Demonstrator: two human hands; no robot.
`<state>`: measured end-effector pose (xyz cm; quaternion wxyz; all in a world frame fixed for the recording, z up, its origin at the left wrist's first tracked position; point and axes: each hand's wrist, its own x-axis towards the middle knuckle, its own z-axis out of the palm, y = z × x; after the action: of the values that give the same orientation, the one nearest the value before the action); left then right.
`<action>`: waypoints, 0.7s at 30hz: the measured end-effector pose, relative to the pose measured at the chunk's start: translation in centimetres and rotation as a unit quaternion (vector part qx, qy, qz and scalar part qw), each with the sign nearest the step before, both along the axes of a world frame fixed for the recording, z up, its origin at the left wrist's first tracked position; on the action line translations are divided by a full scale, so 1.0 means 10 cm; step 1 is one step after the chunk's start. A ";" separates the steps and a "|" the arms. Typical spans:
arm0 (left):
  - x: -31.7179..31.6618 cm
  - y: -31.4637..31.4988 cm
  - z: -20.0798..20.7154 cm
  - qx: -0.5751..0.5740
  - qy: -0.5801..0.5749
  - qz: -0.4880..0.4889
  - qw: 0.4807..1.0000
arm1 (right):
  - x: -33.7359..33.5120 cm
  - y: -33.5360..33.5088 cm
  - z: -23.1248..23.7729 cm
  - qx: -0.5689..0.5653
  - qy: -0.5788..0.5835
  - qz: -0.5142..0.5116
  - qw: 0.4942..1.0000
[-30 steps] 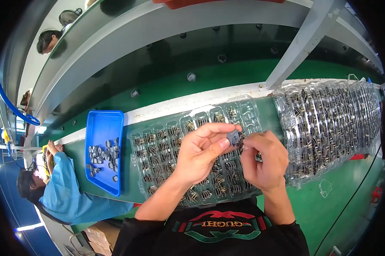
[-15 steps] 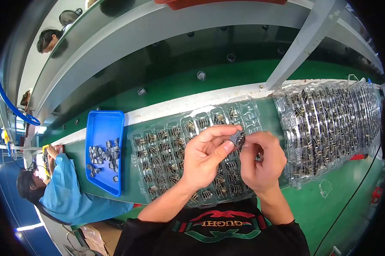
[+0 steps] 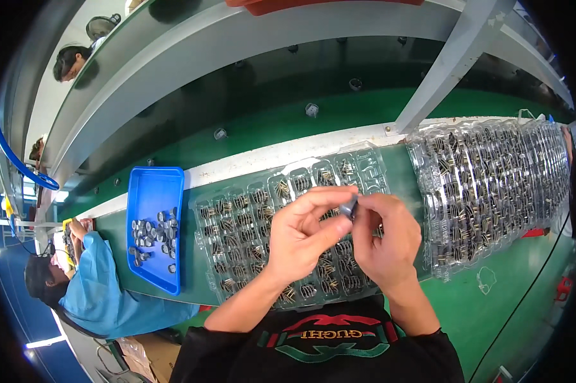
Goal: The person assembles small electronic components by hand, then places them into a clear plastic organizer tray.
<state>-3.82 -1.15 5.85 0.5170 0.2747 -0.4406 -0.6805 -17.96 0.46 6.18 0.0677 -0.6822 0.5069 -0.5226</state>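
Note:
Between my two hands, above a clear plastic tray, is a small dark grey plastic part (image 3: 348, 207). My left hand (image 3: 304, 236) pinches it between thumb and forefinger. From the other side my right hand (image 3: 388, 237) closes its thumb and fingertips on it; whether something smaller is in those fingers is hidden. Below lies the clear plastic tray (image 3: 374, 169), its pockets filled with small dark parts with brass-coloured pins. To the left stands a blue tray (image 3: 155, 188) with several similar grey parts (image 3: 154, 233) in its nearer half.
Stacked clear trays (image 3: 492, 191) of pinned parts stand at the right. A grey metal post (image 3: 451, 64) rises behind them. Beyond the white rail (image 3: 281, 153), a green conveyor belt (image 3: 262, 127) carries spaced small parts. A co-worker in blue (image 3: 103, 281) sits at the left.
The grey part has turned between my fingers, and my right fingers have closed further over it. Parts on the conveyor have shifted slightly to the right.

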 end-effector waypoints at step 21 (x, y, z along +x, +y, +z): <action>0.20 -3.01 -0.99 -0.207 -0.658 0.227 0.688 | -0.63 -0.07 -0.49 0.194 0.197 -0.040 0.960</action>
<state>-1.79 -31.24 -4.01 0.2771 0.6293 -0.7218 -0.0790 -24.27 -0.26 1.29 0.0760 -0.7245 0.6288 -0.2720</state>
